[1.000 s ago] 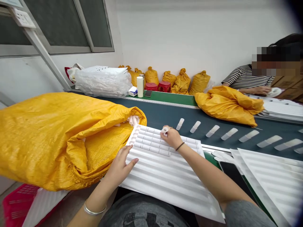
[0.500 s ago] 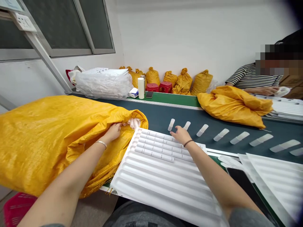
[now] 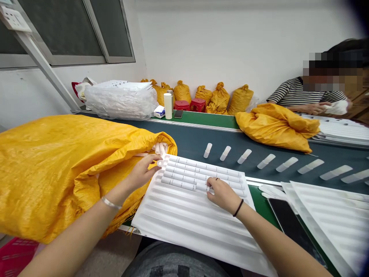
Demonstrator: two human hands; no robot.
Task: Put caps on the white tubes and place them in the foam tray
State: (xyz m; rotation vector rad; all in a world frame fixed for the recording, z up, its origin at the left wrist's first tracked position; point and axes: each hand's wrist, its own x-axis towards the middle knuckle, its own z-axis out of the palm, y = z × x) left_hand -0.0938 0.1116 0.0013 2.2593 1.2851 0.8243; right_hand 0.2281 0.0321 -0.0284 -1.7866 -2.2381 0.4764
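A white ridged tray lies before me, with rows of small printed white tubes in its far grooves. My right hand is closed on a white tube at the right end of the fourth row, its fingertips hiding part of it. At the tray's far left corner, my left hand pinches another white tube, seen almost end-on. Just beyond that hand, loose white tubes show in the mouth of a large yellow sack.
Spaced white tubes stand along the dark conveyor belt. To my right lie a black phone and more white trays. Across the belt sits another yellow sack, near a person in a striped shirt.
My right hand has come from the belt's edge back over the tray, with a tube now in the fourth row. My left hand has moved from the sack's mouth to the tray corner.
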